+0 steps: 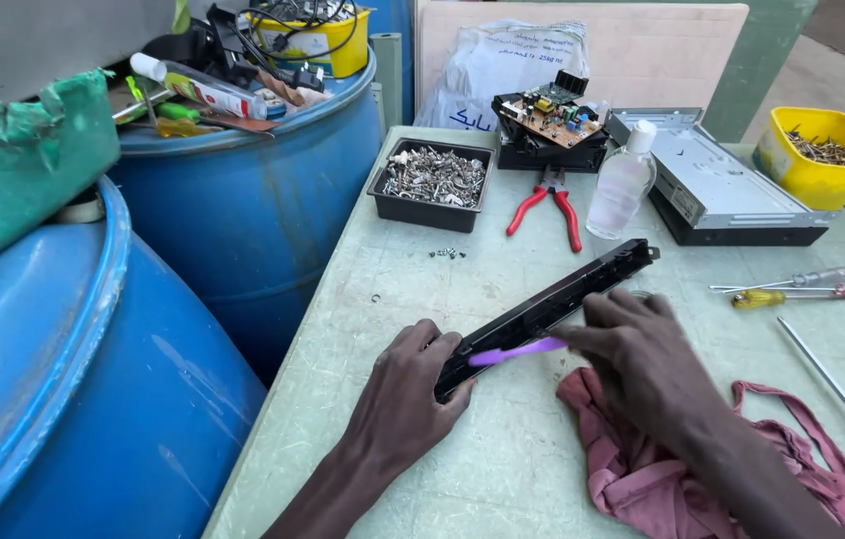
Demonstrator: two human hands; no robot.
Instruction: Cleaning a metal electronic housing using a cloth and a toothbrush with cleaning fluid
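Note:
A long black plastic panel (pixel 552 304) lies tilted on the table, running from near centre up to the right. My left hand (pixel 412 384) grips its near end. My right hand (pixel 632 349) holds a purple brush (pixel 517 350) against the panel's lower edge, and its fingers rest on the panel's middle. A pink cloth (pixel 642 469) lies under my right forearm.
A black tray of screws (pixel 434 180), red pliers (pixel 547 205), a clear bottle (pixel 622 185), a circuit board (pixel 547 125), a metal case (pixel 717 180), a yellow tub (pixel 822 155) and screwdrivers (pixel 807 289) stand behind. Blue barrels (pixel 243 200) stand left of the table.

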